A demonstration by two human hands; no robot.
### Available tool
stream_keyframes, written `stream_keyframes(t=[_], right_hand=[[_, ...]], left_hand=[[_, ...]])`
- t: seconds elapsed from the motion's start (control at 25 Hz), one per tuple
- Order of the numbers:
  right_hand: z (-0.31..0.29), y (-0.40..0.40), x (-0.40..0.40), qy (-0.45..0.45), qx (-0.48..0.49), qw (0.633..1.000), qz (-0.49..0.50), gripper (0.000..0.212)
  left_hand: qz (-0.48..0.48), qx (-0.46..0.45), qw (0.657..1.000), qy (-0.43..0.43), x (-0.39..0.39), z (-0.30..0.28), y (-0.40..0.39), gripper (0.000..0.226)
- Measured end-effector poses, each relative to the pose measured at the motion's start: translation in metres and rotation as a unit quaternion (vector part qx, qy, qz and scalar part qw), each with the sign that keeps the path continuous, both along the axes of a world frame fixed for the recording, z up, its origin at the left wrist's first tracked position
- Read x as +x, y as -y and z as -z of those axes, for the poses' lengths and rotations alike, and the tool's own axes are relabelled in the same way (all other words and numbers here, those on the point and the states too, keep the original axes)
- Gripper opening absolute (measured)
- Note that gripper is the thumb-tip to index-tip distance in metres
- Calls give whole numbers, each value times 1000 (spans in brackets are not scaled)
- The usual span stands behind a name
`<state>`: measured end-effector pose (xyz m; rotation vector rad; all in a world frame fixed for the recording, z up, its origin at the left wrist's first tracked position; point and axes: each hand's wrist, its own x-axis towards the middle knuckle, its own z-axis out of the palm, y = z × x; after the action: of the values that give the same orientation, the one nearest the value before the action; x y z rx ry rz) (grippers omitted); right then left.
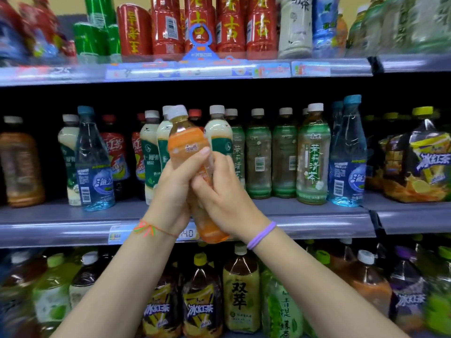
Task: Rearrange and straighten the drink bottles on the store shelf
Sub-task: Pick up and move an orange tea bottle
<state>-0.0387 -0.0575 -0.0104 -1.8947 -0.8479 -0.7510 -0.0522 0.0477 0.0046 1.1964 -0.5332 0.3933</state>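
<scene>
Shop, stocked drink shelves (185, 74), price tags (271, 70)

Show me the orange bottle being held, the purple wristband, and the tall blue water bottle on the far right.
orange bottle (186, 140): head view, orange label.
purple wristband (261, 234): head view, band's middle.
blue water bottle (347, 152): head view, clear body.

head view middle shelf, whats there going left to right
Brown bottle → clear blue water bottle → red-labelled dark bottle → orange-labelled bottle held by left hand and right hand → green tea bottles → second blue water bottle → yellow-purple multipack
</scene>
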Motion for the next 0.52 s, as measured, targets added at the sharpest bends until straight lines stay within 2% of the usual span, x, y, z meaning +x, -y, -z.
stream_keyframes(t=[0.12, 0.24, 0.36, 0.44, 0.52], right_hand=[[-2, -15, 0, -8, 15, 998, -65, 59], [-1, -52, 3, -67, 76, 977, -188, 57], [0, -113, 3, -67, 119, 974, -181, 52], [0, -161, 3, -76, 157, 966, -192, 46], [-4, -206, 7, -84, 169, 963, -194, 39]], left_hand=[[-17, -40, 999, 18, -5, 2, -18, 25], [-69, -14, 996, 56, -15, -5, -56, 43], [-130, 66, 988, 48, -20, -14, -114, 52], [-171, 59, 983, 15, -18, -17, -166, 53], [-255, 49, 966, -19, -9, -14, -226, 52]])
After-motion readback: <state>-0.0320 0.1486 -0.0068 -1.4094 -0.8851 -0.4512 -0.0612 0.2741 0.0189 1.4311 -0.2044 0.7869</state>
